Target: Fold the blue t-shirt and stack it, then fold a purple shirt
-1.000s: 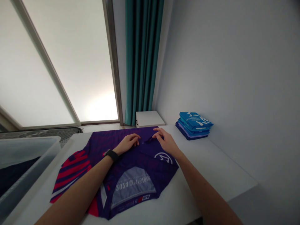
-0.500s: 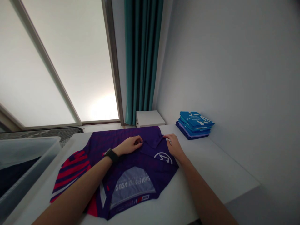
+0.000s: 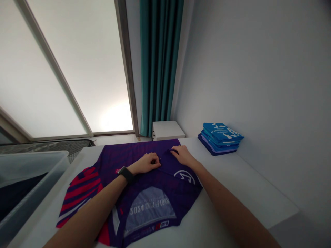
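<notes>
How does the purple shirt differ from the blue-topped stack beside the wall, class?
The purple shirt lies broadly spread; the blue-topped stack is a compact, folded pile.
The purple shirt has red stripes on its sleeve; the blue-topped stack shows white print on top.
The left hand and right hand touch the purple shirt, not the blue-topped stack.
Both rest on the white table.

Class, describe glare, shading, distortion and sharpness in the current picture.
Head view: bright glare low on the pale panel; head view: the wall darkens toward top right; head view: the right forearm broadens toward the bottom, likely wide-angle stretch; head view: small lettering on the purple shirt looks soft.
</notes>
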A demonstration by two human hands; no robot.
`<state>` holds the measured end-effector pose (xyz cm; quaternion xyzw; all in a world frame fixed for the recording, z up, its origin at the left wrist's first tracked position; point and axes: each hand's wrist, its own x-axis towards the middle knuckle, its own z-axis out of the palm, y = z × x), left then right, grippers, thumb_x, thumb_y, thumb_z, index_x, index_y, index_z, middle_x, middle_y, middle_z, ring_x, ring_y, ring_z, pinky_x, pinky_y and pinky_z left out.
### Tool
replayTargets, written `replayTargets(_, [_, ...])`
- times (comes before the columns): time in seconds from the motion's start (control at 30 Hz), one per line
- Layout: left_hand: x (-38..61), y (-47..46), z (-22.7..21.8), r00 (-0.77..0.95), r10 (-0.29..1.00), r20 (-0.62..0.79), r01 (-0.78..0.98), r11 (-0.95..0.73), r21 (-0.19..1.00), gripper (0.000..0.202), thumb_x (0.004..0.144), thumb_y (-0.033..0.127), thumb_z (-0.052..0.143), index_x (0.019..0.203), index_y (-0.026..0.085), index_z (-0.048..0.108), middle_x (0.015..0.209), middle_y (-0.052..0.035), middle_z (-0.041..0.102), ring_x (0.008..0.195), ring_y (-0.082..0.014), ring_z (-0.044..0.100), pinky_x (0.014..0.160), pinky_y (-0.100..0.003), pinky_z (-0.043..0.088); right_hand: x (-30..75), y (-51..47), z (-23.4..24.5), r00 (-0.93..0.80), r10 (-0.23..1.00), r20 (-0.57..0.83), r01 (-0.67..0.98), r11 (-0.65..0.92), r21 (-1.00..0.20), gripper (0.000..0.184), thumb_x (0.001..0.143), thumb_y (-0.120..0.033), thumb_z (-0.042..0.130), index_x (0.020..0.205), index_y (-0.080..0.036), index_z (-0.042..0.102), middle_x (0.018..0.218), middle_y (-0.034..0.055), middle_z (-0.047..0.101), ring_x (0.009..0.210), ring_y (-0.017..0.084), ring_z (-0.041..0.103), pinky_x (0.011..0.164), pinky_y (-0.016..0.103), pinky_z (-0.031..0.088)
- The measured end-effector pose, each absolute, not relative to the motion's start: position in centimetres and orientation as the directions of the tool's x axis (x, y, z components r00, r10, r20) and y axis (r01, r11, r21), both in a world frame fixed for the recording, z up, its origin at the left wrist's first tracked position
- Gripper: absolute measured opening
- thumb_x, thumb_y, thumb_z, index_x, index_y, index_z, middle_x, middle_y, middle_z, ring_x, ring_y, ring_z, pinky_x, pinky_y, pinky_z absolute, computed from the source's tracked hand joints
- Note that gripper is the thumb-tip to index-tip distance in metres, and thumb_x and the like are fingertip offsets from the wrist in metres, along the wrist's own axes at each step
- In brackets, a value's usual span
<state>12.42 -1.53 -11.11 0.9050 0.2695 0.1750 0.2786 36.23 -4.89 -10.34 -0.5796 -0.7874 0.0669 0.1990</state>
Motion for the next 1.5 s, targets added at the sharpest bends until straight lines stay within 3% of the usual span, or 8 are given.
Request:
replayTargets(0.27, [12.4,-1.8,-11.5,0.803,0.585,0.11,0.476,-0.743,0.471,0.024,0.085,0.04,0.061,0.074,0.02,0.061,0.09,-0.0017,0.06,0.089,-0.0191,0.055,0.086,-0.033,0.035,35.8,-1.6,-9.6,-0.233,0.969,0.083,0.919,0.247,-0.306,0.015,0.093,-0.024,0.053,0.093,-0.019,0.068,0.093,0.0066,0.072,0.087,0.019,0.065,0.075,0.026,0.041])
replayTargets(0.73, [12.4,-2.1,-10.4,0.816,0.577,0.039,0.479,-0.712,0.512,0.022,0.083,0.04,0.063,0.075,0.02,0.06,0.092,-0.0024,0.059,0.093,-0.0202,0.053,0.091,-0.036,0.035,35.4,0.0,-11.3,-0.094,0.994,0.052,0.956,0.105,-0.274,0.021,0.093,-0.038,0.051,0.092,-0.022,0.065,0.093,0.0104,0.07,0.089,0.024,0.065,0.074,0.031,0.042])
replayTargets(0.97, [12.5,-2.2,-10.0,0.813,0.582,0.022,0.497,-0.713,0.495,0.022,0.083,0.039,0.063,0.075,0.019,0.061,0.092,-0.0022,0.058,0.093,-0.0205,0.053,0.092,-0.038,0.033,35.2,0.0,-11.8,-0.062,0.996,0.06,0.955,0.076,-0.288,0.017,0.092,-0.035,0.051,0.095,-0.022,0.063,0.089,0.0092,0.069,0.085,0.023,0.064,0.073,0.031,0.042])
replayTargets(1.1, [12.5,-2.3,-10.2,0.797,0.601,0.054,0.485,-0.692,0.535,0.02,0.082,0.037,0.064,0.075,0.02,0.059,0.088,-0.0017,0.059,0.089,-0.0193,0.055,0.087,-0.035,0.038,35.5,-0.1,-11.2,-0.099,0.993,0.069,0.935,0.116,-0.336,0.016,0.092,-0.031,0.051,0.093,-0.023,0.064,0.092,0.0085,0.07,0.086,0.022,0.063,0.071,0.029,0.041])
replayTargets(1.27, [12.6,-1.8,-10.8,0.602,0.778,0.178,0.407,-0.491,0.77,0.023,0.089,0.034,0.05,0.107,0.02,0.054,0.078,0.0005,0.06,0.067,-0.0139,0.055,0.065,-0.026,0.042,36.0,-0.2,-9.7,-0.161,0.982,0.097,0.892,0.187,-0.411,0.012,0.089,-0.026,0.055,0.092,-0.021,0.065,0.09,0.0051,0.07,0.081,0.018,0.062,0.07,0.026,0.04])
replayTargets(1.37, [13.4,-0.9,-10.6,0.49,0.827,0.276,0.439,-0.508,0.741,0.029,0.087,0.029,0.05,0.114,0.019,0.054,0.084,-0.0021,0.062,0.074,-0.0161,0.057,0.071,-0.029,0.045,36.3,-0.4,-9.0,-0.224,0.968,0.109,0.845,0.249,-0.473,0.012,0.088,-0.025,0.055,0.09,-0.021,0.066,0.083,0.0023,0.069,0.074,0.016,0.06,0.067,0.025,0.04])
replayTargets(1.5, [15.3,0.4,-10.1,0.542,0.799,0.259,0.42,-0.525,0.74,0.035,0.084,0.033,0.055,0.115,0.016,0.057,0.095,-0.0071,0.065,0.085,-0.0201,0.06,0.081,-0.033,0.046,36.4,-0.6,-8.4,-0.309,0.942,0.129,0.69,0.316,-0.651,0.013,0.087,-0.026,0.054,0.086,-0.019,0.065,0.077,0.0002,0.067,0.071,0.014,0.059,0.065,0.024,0.04])
